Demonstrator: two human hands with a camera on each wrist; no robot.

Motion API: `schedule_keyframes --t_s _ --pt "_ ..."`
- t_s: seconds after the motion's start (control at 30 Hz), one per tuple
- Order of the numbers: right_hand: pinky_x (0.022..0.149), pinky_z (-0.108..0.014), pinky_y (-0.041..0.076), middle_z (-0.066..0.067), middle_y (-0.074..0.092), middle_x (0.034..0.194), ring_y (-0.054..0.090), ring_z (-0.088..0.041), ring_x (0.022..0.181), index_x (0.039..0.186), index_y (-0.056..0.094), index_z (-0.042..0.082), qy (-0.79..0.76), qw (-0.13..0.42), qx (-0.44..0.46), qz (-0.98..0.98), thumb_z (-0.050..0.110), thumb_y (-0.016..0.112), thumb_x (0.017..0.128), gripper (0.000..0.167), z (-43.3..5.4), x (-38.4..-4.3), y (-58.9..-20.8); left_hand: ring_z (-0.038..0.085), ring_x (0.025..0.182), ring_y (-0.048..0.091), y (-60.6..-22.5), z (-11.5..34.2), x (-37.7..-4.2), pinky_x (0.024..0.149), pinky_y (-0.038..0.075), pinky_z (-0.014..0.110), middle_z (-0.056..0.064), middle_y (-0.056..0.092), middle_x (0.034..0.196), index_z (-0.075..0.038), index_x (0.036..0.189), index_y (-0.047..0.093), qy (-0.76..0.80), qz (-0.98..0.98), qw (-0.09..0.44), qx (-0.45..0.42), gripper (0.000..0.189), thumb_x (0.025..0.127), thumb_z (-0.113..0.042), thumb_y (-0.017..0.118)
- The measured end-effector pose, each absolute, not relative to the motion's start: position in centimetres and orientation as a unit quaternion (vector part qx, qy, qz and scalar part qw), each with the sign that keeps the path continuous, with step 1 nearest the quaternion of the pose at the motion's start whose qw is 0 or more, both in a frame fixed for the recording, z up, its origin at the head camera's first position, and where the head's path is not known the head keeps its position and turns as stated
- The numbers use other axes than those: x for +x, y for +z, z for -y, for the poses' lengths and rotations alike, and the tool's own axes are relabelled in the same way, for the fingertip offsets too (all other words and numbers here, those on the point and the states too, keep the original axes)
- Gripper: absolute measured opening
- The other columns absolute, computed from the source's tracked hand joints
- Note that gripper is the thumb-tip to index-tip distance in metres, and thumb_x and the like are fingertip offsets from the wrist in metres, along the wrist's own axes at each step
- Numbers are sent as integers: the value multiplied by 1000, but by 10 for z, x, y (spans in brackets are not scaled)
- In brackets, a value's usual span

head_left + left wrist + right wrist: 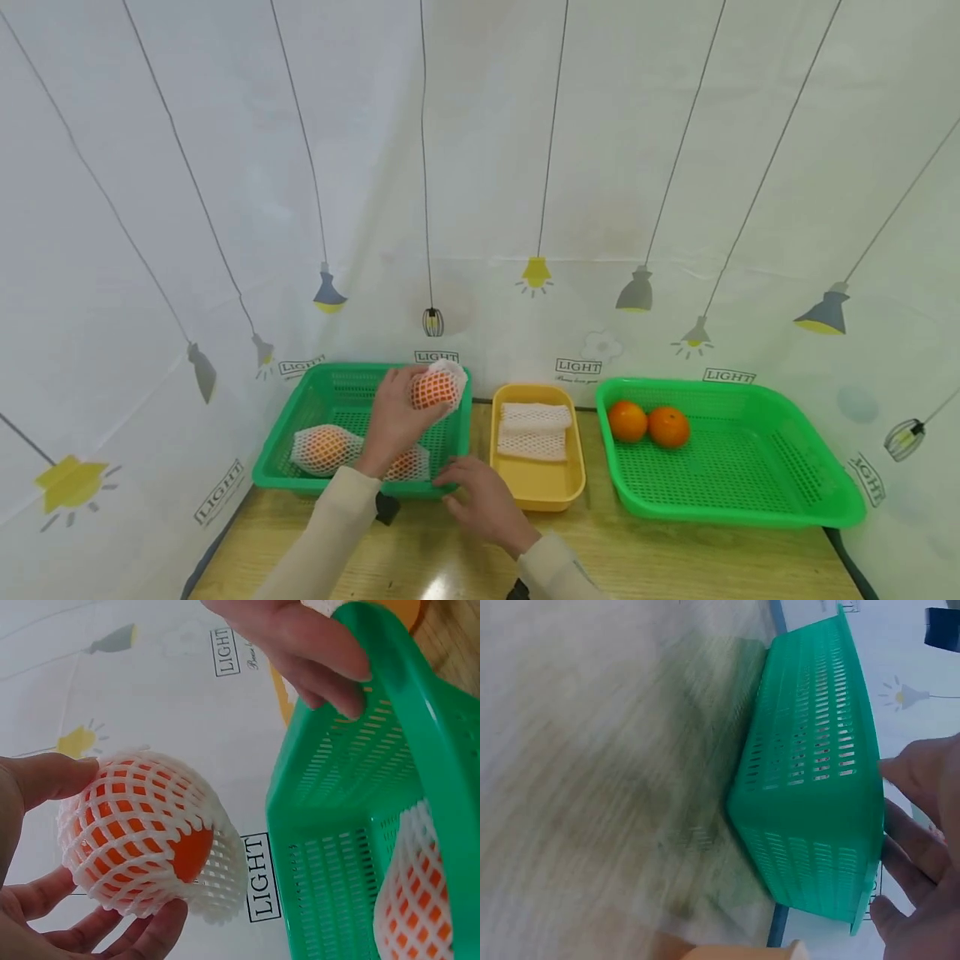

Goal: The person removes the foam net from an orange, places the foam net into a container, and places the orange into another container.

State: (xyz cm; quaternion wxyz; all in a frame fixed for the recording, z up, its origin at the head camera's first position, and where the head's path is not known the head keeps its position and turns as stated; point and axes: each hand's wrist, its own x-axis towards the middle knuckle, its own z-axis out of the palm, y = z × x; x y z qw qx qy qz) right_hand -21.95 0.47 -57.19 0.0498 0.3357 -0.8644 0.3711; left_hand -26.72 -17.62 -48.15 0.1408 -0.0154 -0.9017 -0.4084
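My left hand (396, 417) holds an orange (135, 832) in a white foam net (450, 387) above the dark green basket (288, 442). In the left wrist view, the thumb lies on one side and the fingers curl round the other, with bare peel showing at the net's opening. Fairly straight fingers of my right hand (483, 504) are at the basket's near right corner, seeming to touch its rim; nothing is held in them. Inside that basket sit two more netted oranges, one at the left (326, 448) and one (408, 464) partly hidden by my left arm.
A yellow tray (536, 487) stands right of the dark green basket, with flat white foam nets (532, 432) in it. Farther right is a bright green basket (750, 512) with two bare oranges (667, 427) at its left end. Behind the wooden table (450, 558) rises a lamp-patterned backdrop (480, 183).
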Motion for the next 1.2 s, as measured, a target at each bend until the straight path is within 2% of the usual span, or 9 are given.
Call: schedule_keyframes --t_s 0.07,0.17,0.3,0.43,0.6,0.73,0.9,0.97,1.2 --pt "110 -46 49 -1 71 125 61 -23 126 110 76 14 397 51 329 855 10 74 91 20 -8 -216 -573 27 113 58 -481 174 -264 92 55 48 9 57 131 -16 138 60 -421 895 146 -16 64 83 -37 86" --pt "109 -49 49 -3 68 131 60 -24 127 118 72 12 429 48 314 845 16 74 93 25 -15 -209 -574 25 105 59 -481 171 -258 83 56 42 7 58 128 -18 137 60 -446 882 150 -22 62 83 -35 86" --pt "105 -49 50 -4 64 136 59 -25 127 133 64 11 463 20 274 842 34 72 97 44 -29 -201 -571 21 103 59 -486 165 -251 77 56 32 5 59 129 -19 137 60 -482 862 149 -41 61 84 -33 87" --pt "108 -54 49 -7 60 144 56 -30 133 144 56 12 506 -32 223 833 50 69 95 64 -46 -197 -568 22 110 60 -493 160 -244 78 57 26 6 61 130 -17 137 61 -509 846 145 -61 62 83 -31 87" --pt "110 -59 45 -11 55 151 53 -36 136 150 48 10 547 -81 181 813 48 73 93 73 -64 -191 -567 23 111 61 -508 152 -234 78 58 28 5 63 128 -18 136 62 -544 826 132 -68 60 83 -29 88" --pt "111 -58 44 -12 52 153 53 -34 136 152 45 10 557 -92 152 811 46 75 92 76 -78 -185 -571 22 112 61 -527 143 -226 79 59 28 4 63 128 -20 135 62 -571 811 112 -61 59 83 -30 88" --pt "113 -58 43 -13 51 153 53 -34 137 154 41 13 564 -96 116 812 46 77 91 80 -93 -178 -574 30 115 61 -543 134 -215 81 60 32 8 63 129 -18 135 62 -595 796 94 -53 60 82 -30 88" --pt "112 -59 43 -14 51 153 53 -35 137 155 41 15 566 -99 106 812 46 77 90 80 -97 -175 -575 31 115 61 -547 132 -213 82 60 35 8 64 129 -18 135 62 -599 793 99 -53 60 82 -30 88" --pt "114 -60 41 -16 50 153 51 -37 138 155 39 16 564 -109 94 813 49 74 92 80 -107 -170 -579 30 116 62 -554 127 -209 84 61 33 5 64 130 -23 135 62 -637 758 120 -77 58 83 -23 88"
